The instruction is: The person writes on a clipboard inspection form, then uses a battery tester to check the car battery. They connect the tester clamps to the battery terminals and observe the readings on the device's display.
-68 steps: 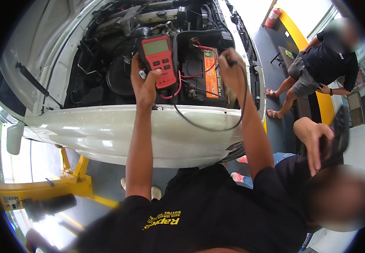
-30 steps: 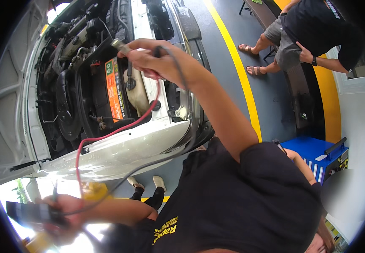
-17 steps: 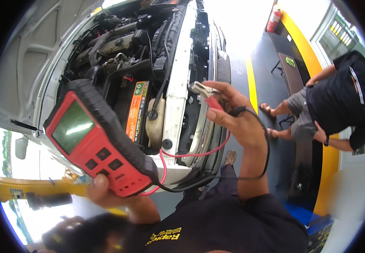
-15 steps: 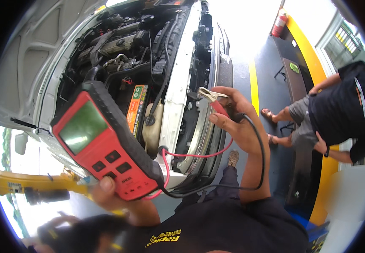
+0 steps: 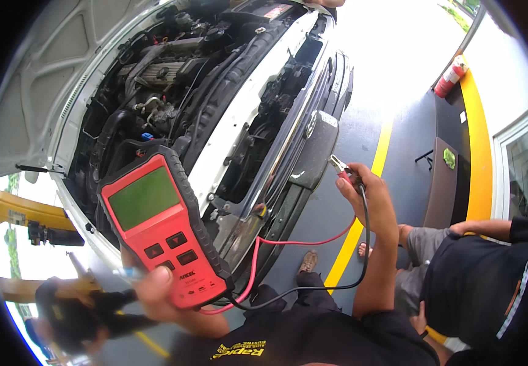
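My left hand [image 5: 165, 305] is closed round the lower end of a red and black handheld battery tester [image 5: 172, 226], with the thumb by its buttons. The green-grey screen [image 5: 144, 198] looks blank. Away to the right, my raised right hand [image 5: 371, 198] pinches a metal-jawed clamp [image 5: 339, 166] with a red grip. A red lead [image 5: 300, 243] and a black lead [image 5: 328, 289] loop from the tester's lower end toward that hand. Whether a second clamp sits in my right palm is hidden. The tester covers part of the engine bay [image 5: 160, 76] behind it.
The car's raised hood [image 5: 38, 79] is at the left, its bumper [image 5: 316, 152] at the centre. A yellow lift arm [image 5: 17, 210] stands far left. One person [image 5: 484, 293] is at the right by a dark bench [image 5: 446, 183]; another [image 5: 75, 311] is lower left. A fire extinguisher [image 5: 451, 77] stands beyond.
My view has turned and shifted. The tester is more upright, and now hides the orange-labelled battery. My right hand with the clamp is farther right, clear of the car's front.
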Available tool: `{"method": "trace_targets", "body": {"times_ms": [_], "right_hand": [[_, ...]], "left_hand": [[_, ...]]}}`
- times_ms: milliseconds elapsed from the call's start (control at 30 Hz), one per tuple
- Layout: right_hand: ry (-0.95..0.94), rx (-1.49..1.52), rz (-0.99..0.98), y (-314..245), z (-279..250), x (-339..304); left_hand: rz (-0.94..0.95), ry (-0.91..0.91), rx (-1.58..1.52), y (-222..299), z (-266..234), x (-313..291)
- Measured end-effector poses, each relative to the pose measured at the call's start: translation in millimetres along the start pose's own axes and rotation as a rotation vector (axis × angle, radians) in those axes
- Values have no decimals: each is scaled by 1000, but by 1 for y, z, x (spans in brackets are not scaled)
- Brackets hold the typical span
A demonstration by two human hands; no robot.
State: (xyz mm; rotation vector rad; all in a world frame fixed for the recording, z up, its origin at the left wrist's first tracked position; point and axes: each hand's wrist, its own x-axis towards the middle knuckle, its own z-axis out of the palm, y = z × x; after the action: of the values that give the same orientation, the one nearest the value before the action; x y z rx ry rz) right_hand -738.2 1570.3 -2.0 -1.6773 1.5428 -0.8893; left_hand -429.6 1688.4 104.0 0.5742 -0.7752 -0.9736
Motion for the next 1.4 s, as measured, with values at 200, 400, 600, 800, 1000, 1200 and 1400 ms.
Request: {"method": "trace_targets", "body": {"times_ms": [200, 400, 600, 800, 1000, 1200, 1400], "right_hand": [[-1, 72, -129, 44, -35, 73], [-88, 11, -185, 72, -71, 173], [-118, -69, -317, 95, -114, 318], [-134, -147, -312, 113, -161, 465], [-311, -174, -416, 115, -180, 620], [-398, -247, -693, 144, -175, 769], [-816, -195, -517, 145, -190, 880]], "left_hand": [[23, 223, 64, -61, 42, 28], [-30, 166, -163, -135, 62, 87], [-29, 142, -273, -244, 91, 176], [-60, 349, -61, -334, 151, 283], [-7, 413, 74, -403, 192, 362], [171, 513, -15, -495, 227, 394], [317, 777, -1, -581, 306, 426]]}}
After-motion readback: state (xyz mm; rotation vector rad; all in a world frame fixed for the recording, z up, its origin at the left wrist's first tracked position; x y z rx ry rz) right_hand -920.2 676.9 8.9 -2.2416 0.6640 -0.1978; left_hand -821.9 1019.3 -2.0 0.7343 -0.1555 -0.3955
